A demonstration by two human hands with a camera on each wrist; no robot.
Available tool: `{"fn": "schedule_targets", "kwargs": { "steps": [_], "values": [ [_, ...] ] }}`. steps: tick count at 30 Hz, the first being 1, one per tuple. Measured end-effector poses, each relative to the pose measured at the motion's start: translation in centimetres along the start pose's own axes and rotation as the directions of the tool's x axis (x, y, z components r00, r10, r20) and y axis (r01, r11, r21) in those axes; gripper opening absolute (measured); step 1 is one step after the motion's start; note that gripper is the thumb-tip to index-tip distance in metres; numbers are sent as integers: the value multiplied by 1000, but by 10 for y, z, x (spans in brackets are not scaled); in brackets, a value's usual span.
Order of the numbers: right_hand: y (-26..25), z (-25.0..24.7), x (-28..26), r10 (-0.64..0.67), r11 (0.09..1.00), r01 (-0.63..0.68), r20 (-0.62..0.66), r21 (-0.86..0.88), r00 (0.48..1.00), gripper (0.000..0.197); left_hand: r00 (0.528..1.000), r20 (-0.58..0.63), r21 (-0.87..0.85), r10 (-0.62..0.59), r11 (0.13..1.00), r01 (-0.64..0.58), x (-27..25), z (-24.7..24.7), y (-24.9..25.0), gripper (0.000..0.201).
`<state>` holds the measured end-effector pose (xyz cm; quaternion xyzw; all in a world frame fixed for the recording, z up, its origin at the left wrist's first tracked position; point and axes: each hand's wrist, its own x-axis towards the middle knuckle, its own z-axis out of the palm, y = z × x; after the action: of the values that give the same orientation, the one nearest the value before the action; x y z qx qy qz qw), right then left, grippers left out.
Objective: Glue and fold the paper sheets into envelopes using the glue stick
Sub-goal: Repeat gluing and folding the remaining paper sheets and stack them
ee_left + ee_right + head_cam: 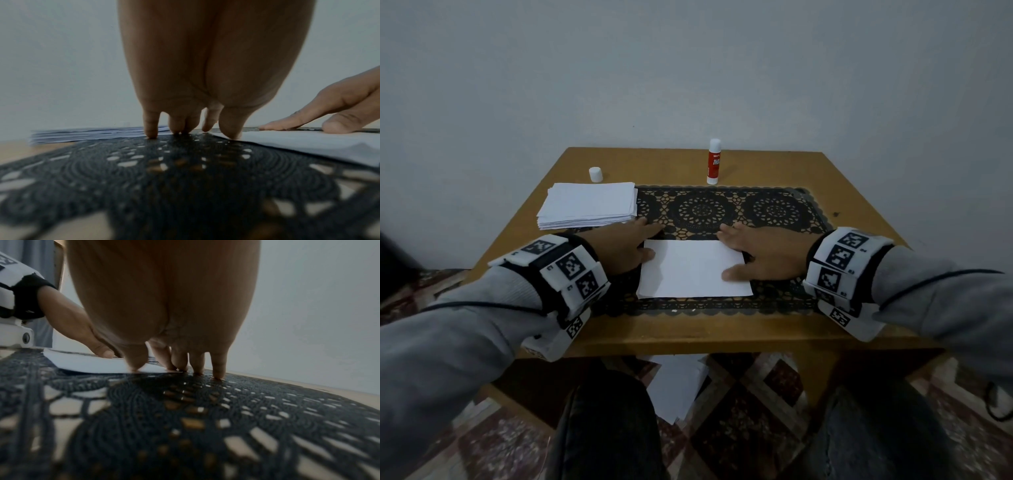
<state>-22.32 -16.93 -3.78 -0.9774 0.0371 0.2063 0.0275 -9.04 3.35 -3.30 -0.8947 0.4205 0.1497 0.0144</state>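
Note:
A white folded paper sheet lies flat on the black lace mat. My left hand rests at its left edge, thumb on the paper, fingers straight on the mat. My right hand rests at its right edge, thumb pressing the paper, fingers stretched onto the mat. Both hands are flat and hold nothing. The red and white glue stick stands uncapped at the back of the table, far from both hands. Its white cap sits at the back left.
A stack of white paper sheets lies at the left back of the wooden table, just beyond my left hand. More white sheets lie on the patterned floor under the table, between my knees.

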Motion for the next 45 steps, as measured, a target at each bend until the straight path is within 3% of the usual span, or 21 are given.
{"fn": "schedule_targets", "kwargs": {
  "steps": [2,6,11,15,20,24,28,31,35,40,45],
  "values": [
    [2,1,-1,-7,1000,7,5,2,1000,92,1000,6,10,24,1000,-24,-1,-1,1,59],
    [3,0,2,-26,1000,26,-61,9,998,71,988,71,-14,141,990,-140,-6,-5,3,59],
    [1,-3,-4,-103,995,103,-5,2,995,71,957,114,-101,268,961,-257,-6,-8,7,53],
    [-2,-3,-1,-65,997,65,1,-46,998,71,973,95,37,212,976,-217,-3,-5,6,59],
    [-8,-1,-5,-122,986,125,34,-113,992,71,945,199,-41,260,965,-257,-7,-5,13,64],
    [-14,-1,-1,-90,983,94,38,-155,995,75,964,229,180,139,967,-182,-1,1,14,75],
    [-18,2,-3,-86,983,94,56,-158,995,83,950,286,146,123,975,-170,-5,2,13,87],
    [-19,1,-6,-108,981,118,73,-151,991,84,952,284,163,116,972,-167,-6,3,15,85],
    [-18,-1,-1,-13,990,22,67,-136,998,85,961,267,178,76,976,-127,0,5,13,84],
    [-13,1,-4,-61,991,69,69,-113,996,88,967,248,158,63,982,-104,1,6,8,75],
    [-6,0,3,91,994,-88,40,-65,995,77,970,233,111,76,988,-105,-2,2,9,66]
  ]
}}
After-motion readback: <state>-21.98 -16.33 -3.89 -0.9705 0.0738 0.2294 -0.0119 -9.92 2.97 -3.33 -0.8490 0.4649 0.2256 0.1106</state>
